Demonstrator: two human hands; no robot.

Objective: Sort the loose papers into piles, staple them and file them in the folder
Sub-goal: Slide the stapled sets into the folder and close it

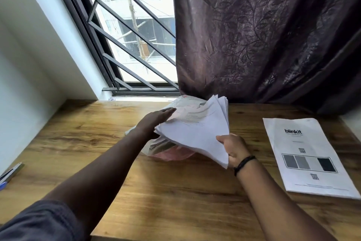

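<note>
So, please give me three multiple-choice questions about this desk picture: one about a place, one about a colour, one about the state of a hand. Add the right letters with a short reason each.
1. Where does the printed sheet marked blinkit lie?
A. on the right side of the desk
B. on the window sill
C. under the pens

2. What colour is the curtain?
A. bright yellow
B. dark purple-brown
C. white

3. What is the right hand doing?
A. resting flat on the bare desk
B. gripping the lower corner of the paper stack
C. holding a pen

Answers:
1 A: the blinkit sheet lies flat on the wooden desk, right of both hands.
2 B: the curtain is dark purple-brown with a leaf pattern.
3 B: the right hand grips the paper stack by its lower corner, while the left hand rests on the stack's upper left part.
</note>
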